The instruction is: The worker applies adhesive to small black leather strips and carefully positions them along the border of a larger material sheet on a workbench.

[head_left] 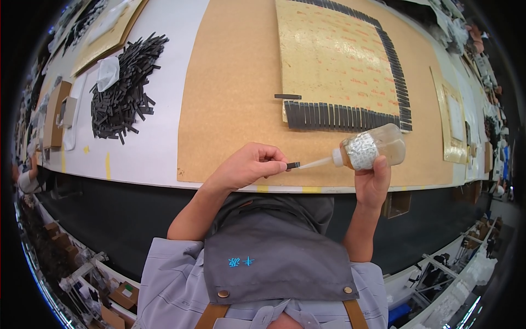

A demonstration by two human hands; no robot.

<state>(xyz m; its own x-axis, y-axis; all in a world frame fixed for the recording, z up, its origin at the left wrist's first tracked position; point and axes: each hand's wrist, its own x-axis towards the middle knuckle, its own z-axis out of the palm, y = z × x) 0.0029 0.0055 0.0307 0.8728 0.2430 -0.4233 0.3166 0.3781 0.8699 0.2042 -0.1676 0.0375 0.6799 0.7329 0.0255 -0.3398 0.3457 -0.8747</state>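
Between the fingertips of my left hand (pixel 255 166) is a small black strip (pixel 293 165), its end sticking out to the right. My right hand (pixel 375 181) grips a clear squeeze bottle (pixel 390 143) with a silvery wrap round its middle. The bottle lies tilted on its side, and its thin pale nozzle (pixel 318 163) points left, with the tip at or touching the strip's end. Just beyond my hands lies a yellowish board (pixel 334 60) with rows of black strips (pixel 339 116) along its near, right and far edges. One single strip (pixel 288 96) lies across the board's left edge.
A heap of loose black strips (pixel 123 90) lies at the left, with a crumpled white piece (pixel 108 74) on it. Brown sheeting (pixel 230 82) covers the table's middle. Cardboard boxes (pixel 56 114) stand far left. Another yellowish board (pixel 452 126) lies at the right.
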